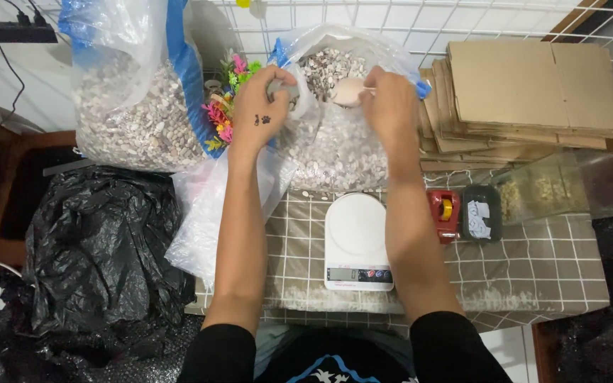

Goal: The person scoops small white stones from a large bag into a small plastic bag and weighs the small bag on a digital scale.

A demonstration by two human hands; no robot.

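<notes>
Head view: pebble-filled plastic bag (335,142)

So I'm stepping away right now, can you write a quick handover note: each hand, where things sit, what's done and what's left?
Left hand: grips the edge of the clear bag of small shells, holding its mouth open.
Right hand: inside the bag's mouth, grip closed on a pale round scoop-like piece; its exact kind is hard to tell.
White kitchen scale: on the tiled table just in front of the bag, pan bare.
Second bag of shells: to the left, untouched.
Done: bag opened, hands in.
Left: nothing is on the scale yet.
</notes>
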